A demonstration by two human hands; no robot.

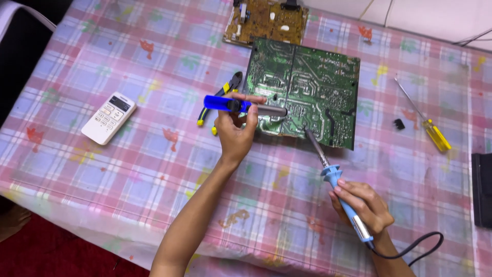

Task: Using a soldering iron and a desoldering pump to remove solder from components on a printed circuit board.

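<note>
Nearest me, the right hand (361,205) is gripping a blue soldering iron (335,179), its tip touching the near edge of the green circuit board (307,84). The left hand (236,131) is closing around a blue desoldering pump (241,106), nozzle at the board. Work looks underway, not finished. Farther off, pliers (225,97), a remote (108,117), a yellow screwdriver (425,120) and a brown board (266,20) are lying idle.

A makeshift electronics repair bench set up in a home. A pink and blue checked plastic tablecloth (154,169) covers the table; on it lie a large green printed circuit board (307,87), a smaller brown circuit board (261,23), a yellow-handled screwdriver (433,133), blue-and-yellow-handled pliers (223,100) and a white remote control (108,118).
</note>
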